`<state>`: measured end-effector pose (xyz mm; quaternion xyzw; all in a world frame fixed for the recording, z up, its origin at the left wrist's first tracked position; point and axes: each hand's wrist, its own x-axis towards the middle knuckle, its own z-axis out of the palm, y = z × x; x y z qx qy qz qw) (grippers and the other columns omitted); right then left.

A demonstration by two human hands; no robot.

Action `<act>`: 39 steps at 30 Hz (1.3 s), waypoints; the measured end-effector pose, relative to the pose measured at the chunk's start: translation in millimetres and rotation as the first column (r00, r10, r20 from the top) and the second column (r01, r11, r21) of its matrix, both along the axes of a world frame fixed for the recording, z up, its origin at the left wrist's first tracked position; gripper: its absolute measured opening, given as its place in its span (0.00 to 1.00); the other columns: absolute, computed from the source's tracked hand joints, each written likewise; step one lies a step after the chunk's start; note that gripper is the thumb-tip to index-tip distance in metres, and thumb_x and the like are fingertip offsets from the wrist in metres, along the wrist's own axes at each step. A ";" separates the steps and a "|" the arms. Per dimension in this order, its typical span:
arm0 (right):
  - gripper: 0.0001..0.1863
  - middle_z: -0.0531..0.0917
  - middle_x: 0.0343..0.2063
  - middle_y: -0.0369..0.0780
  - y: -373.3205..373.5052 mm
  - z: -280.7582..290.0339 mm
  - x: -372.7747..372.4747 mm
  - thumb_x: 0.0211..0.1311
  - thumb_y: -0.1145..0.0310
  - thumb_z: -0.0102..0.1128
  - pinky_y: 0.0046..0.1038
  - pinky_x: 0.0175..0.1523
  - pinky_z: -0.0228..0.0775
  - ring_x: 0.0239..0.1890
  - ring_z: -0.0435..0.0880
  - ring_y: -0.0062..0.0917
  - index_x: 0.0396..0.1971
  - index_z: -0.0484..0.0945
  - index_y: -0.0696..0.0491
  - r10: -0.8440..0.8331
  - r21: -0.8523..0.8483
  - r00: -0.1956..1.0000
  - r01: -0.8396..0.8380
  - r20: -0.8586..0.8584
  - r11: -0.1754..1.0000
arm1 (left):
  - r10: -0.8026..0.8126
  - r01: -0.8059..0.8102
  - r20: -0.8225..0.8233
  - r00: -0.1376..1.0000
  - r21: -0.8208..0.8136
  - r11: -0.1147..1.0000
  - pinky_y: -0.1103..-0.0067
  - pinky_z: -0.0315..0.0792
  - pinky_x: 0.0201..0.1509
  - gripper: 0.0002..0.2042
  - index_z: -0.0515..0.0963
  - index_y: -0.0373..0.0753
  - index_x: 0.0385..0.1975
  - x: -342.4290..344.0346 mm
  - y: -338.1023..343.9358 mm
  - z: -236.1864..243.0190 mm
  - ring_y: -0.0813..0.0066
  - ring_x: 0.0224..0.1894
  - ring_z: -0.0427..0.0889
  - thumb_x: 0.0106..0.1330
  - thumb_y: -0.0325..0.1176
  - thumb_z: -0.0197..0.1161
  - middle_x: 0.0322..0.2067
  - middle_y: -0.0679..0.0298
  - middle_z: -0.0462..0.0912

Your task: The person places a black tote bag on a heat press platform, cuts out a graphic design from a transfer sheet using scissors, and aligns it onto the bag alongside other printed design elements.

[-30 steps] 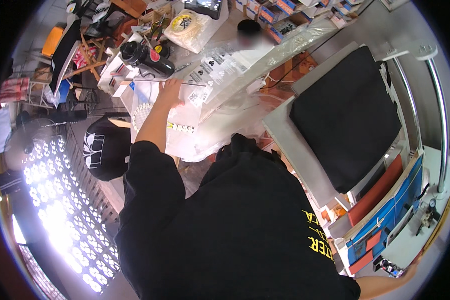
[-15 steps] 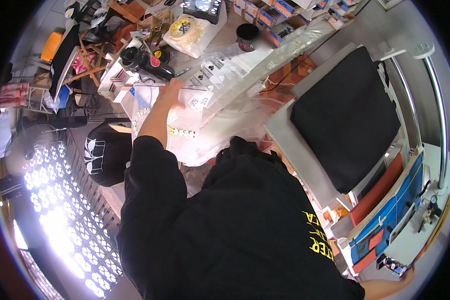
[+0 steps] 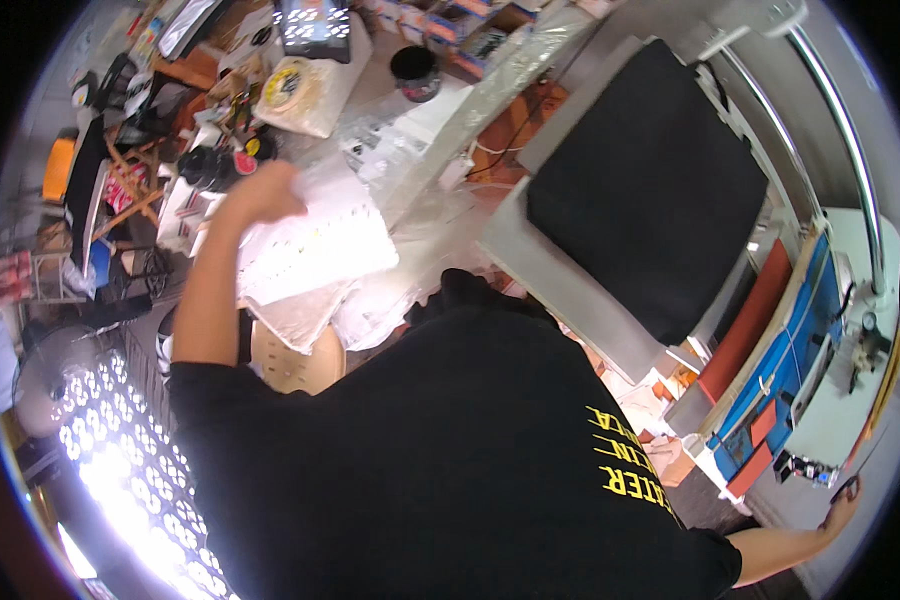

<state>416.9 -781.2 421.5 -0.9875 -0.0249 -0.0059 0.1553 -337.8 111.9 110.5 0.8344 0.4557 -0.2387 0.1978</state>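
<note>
My left hand (image 3: 267, 193) is raised over the table's left part, above the far left corner of a bright white sheet (image 3: 320, 240). Motion blurs its fingers, so their pose is unclear. Small dark and yellowish specks lie on the sheet, too washed out to name. Just past the hand lies a dark bottle (image 3: 202, 168) with a red round mark. Far to the lower right, my right hand (image 3: 840, 508) is closed around a small dark thing (image 3: 851, 488) beside a pale machine table (image 3: 810, 420); I cannot make out its kind.
A large black pad (image 3: 650, 190) on a pale frame stands at right, with chrome bars (image 3: 840, 130) behind it. On the table are a black mug (image 3: 415, 74), a bag with a yellow label (image 3: 295, 95) and a dark tablet-like device (image 3: 313, 28). A tan stool (image 3: 295, 360) stands below the table's near edge.
The view has shifted. My left hand has lifted off the table, and the white sheet now lies brighter and flatter. My right hand has risen slightly and now has the dark thing in it.
</note>
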 end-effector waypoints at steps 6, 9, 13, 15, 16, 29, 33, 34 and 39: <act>0.23 0.78 0.60 0.48 66.8 3.4 -72.7 0.76 0.70 0.51 0.33 0.67 0.66 0.61 0.77 0.33 0.67 0.67 0.58 0.044 0.212 0.850 -0.180 0.525 0.961 | -0.309 0.035 0.316 0.897 0.647 0.762 0.60 0.78 0.47 0.12 0.82 0.37 0.42 172.3 -40.5 165.1 0.45 0.44 0.84 0.64 0.37 0.61 0.39 0.48 0.86; 0.22 0.80 0.55 0.49 107.9 -38.7 -121.9 0.75 0.76 0.51 0.31 0.64 0.70 0.57 0.80 0.31 0.66 0.67 0.57 0.047 0.348 0.806 -0.306 0.589 0.886 | -0.514 0.131 0.270 0.814 0.776 0.617 0.62 0.80 0.46 0.11 0.83 0.38 0.38 285.1 -98.5 160.1 0.50 0.42 0.87 0.62 0.35 0.60 0.35 0.48 0.87; 0.21 0.81 0.52 0.46 215.3 -145.2 -209.6 0.72 0.83 0.50 0.30 0.61 0.73 0.52 0.83 0.31 0.62 0.70 0.56 0.085 0.526 0.808 -0.455 0.583 0.718 | -0.477 0.286 0.412 0.776 0.445 0.849 0.63 0.80 0.51 0.17 0.83 0.34 0.41 438.3 -181.6 86.5 0.51 0.46 0.87 0.59 0.40 0.66 0.40 0.47 0.87; 0.19 0.85 0.43 0.42 277.3 -212.0 -228.7 0.71 0.85 0.45 0.26 0.55 0.72 0.46 0.84 0.24 0.58 0.72 0.56 0.067 0.585 0.878 -0.371 0.474 0.721 | -0.214 0.250 0.624 0.751 0.030 0.968 0.63 0.71 0.64 0.38 0.68 0.32 0.65 457.8 -179.0 41.6 0.52 0.60 0.79 0.63 0.55 0.67 0.56 0.43 0.79; 0.20 0.85 0.40 0.40 295.4 -237.8 -249.7 0.70 0.85 0.44 0.25 0.51 0.73 0.43 0.83 0.23 0.58 0.74 0.54 0.111 0.573 0.945 -0.276 0.307 0.772 | -0.022 0.294 0.745 0.666 -0.236 0.926 0.64 0.70 0.66 0.35 0.67 0.34 0.67 458.3 -175.3 28.4 0.50 0.61 0.78 0.66 0.52 0.65 0.58 0.45 0.78; 0.25 0.79 0.36 0.40 381.4 -385.8 -405.0 0.74 0.64 0.57 0.29 0.38 0.80 0.33 0.83 0.24 0.66 0.66 0.56 0.553 0.757 0.530 0.550 -0.643 0.353 | -0.712 0.430 0.471 0.521 0.576 0.695 0.47 0.41 0.77 0.27 0.67 0.51 0.70 463.7 -165.0 -120.0 0.52 0.76 0.53 0.73 0.51 0.53 0.73 0.58 0.61; 0.27 0.78 0.37 0.39 407.5 -395.0 -408.2 0.73 0.63 0.58 0.28 0.38 0.82 0.34 0.83 0.22 0.67 0.65 0.56 0.561 0.747 0.515 0.574 -0.648 0.337 | -0.745 0.449 0.578 0.333 0.598 0.664 0.46 0.42 0.77 0.24 0.72 0.45 0.64 451.4 -167.6 -125.2 0.51 0.74 0.58 0.71 0.47 0.57 0.70 0.58 0.66; 0.28 0.78 0.37 0.39 415.5 -395.4 -407.8 0.73 0.62 0.58 0.28 0.38 0.82 0.33 0.83 0.22 0.68 0.65 0.56 0.556 0.761 0.536 0.558 -0.636 0.331 | -0.739 0.444 0.616 0.274 0.600 0.665 0.45 0.42 0.76 0.23 0.74 0.43 0.62 444.2 -170.4 -120.0 0.51 0.73 0.60 0.70 0.45 0.59 0.68 0.58 0.68; 0.28 0.77 0.35 0.38 442.7 -388.1 -409.4 0.73 0.62 0.59 0.26 0.33 0.81 0.29 0.82 0.21 0.67 0.65 0.57 0.506 0.780 0.597 0.528 -0.623 0.337 | -0.638 0.653 0.765 0.093 0.437 0.619 0.41 0.46 0.74 0.18 0.79 0.38 0.48 381.1 -203.1 -83.3 0.52 0.68 0.67 0.59 0.37 0.69 0.58 0.59 0.76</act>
